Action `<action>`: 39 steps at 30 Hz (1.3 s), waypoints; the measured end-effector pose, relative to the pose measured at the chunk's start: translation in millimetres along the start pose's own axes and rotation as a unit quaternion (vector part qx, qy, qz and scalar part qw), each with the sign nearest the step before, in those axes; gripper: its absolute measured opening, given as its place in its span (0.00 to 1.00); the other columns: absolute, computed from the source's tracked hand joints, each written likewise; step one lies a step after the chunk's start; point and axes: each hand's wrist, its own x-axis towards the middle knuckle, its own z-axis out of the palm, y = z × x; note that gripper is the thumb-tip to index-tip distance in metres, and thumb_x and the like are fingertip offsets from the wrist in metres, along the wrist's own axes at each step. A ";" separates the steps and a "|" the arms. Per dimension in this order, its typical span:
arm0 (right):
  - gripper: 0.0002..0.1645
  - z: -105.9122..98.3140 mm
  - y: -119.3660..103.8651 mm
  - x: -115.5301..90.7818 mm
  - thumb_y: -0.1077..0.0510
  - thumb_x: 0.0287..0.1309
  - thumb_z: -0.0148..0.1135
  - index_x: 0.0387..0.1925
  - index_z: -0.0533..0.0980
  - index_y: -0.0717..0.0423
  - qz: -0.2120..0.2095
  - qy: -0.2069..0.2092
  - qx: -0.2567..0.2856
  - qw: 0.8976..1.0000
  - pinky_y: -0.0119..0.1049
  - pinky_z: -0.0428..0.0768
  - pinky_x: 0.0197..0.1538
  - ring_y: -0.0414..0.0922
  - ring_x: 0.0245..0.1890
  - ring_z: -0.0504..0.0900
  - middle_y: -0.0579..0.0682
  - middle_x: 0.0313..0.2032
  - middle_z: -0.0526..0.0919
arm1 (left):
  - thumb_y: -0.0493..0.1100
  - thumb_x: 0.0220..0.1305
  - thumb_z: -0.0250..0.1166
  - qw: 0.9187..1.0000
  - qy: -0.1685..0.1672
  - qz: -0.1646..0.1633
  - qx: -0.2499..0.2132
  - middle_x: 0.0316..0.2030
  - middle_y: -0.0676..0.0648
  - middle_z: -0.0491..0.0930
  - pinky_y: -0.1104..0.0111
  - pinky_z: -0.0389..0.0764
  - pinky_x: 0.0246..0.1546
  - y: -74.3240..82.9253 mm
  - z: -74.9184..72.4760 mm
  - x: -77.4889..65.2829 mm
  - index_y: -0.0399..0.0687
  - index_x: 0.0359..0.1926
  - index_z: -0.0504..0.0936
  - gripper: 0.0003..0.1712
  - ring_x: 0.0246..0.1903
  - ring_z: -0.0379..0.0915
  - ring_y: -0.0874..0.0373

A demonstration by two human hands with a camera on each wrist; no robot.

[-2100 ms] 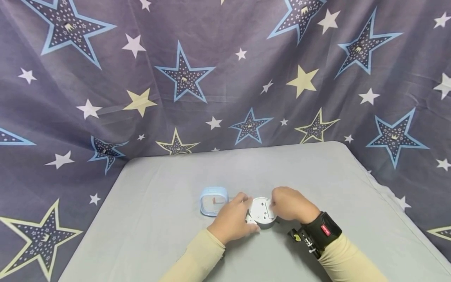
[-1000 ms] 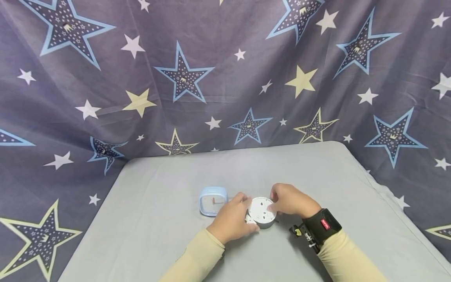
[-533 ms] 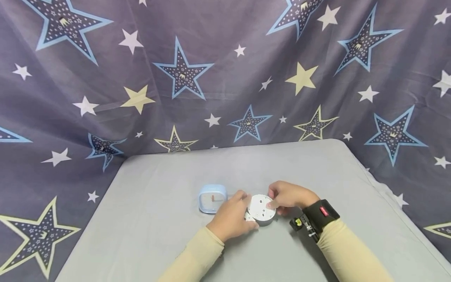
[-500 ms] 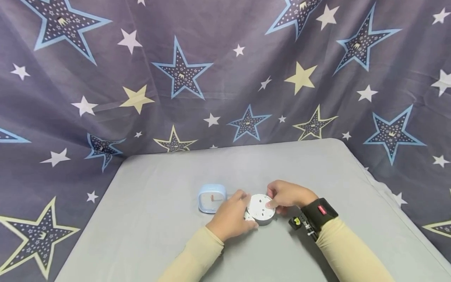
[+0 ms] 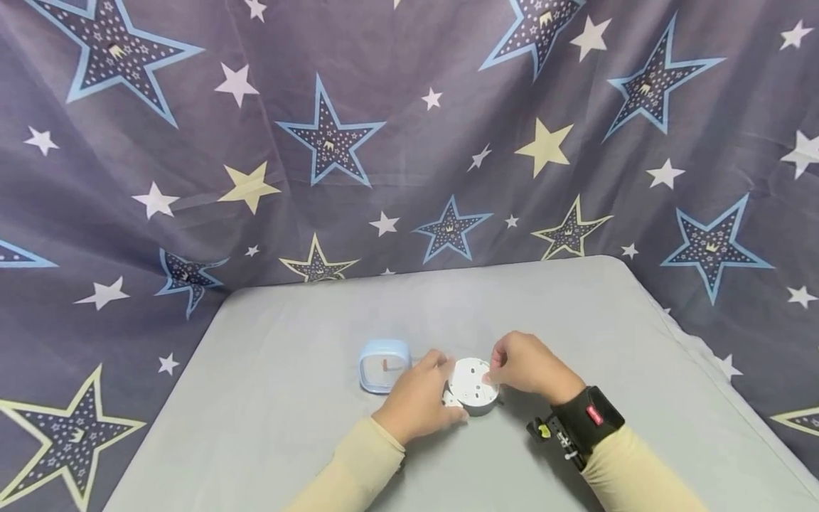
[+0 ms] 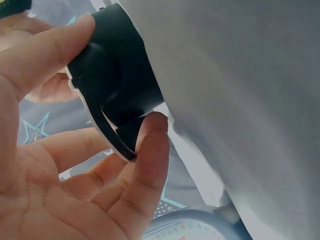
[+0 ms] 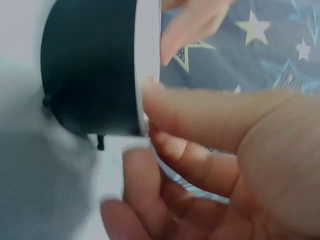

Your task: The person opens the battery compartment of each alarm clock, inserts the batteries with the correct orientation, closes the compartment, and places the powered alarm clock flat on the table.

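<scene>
A round alarm clock (image 5: pixel 470 390) with a white back and black sides lies face down in the head view. My left hand (image 5: pixel 419 400) grips its left side, thumb low and fingers around the far side. In the left wrist view the black body (image 6: pixel 132 70) stands between thumb and fingers. At the clock's right side is my right hand (image 5: pixel 527 364), fingers curled. The right wrist view has its thumb (image 7: pixel 200 112) on the edge of the white back, the index finger curled close by. What lies under those fingertips is hidden.
A light blue square clock (image 5: pixel 384 347) stands just left of my left hand. Grey cloth (image 5: pixel 269 398) covers the table, and a dark star-patterned curtain (image 5: pixel 377 185) hangs behind it. A black strap with a small device (image 5: pixel 589 416) sits on my right wrist.
A rectangular outline showed on the clock's back beside my right fingers two seconds ago and no longer shows. Since half a second ago, the right fingers have curled in closer over the back.
</scene>
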 end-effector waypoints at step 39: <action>0.13 7.7 -25.5 -13.6 0.53 0.53 0.64 0.17 0.72 0.49 0.027 0.025 -0.118 0.992 0.36 0.69 0.23 0.43 0.18 0.71 0.44 0.18 0.74 | 0.65 0.37 0.74 1.000 0.006 0.004 0.003 0.56 0.46 0.73 0.62 0.78 0.50 2.5 -2.1 -0.6 0.39 0.64 0.70 0.55 0.48 0.78 0.50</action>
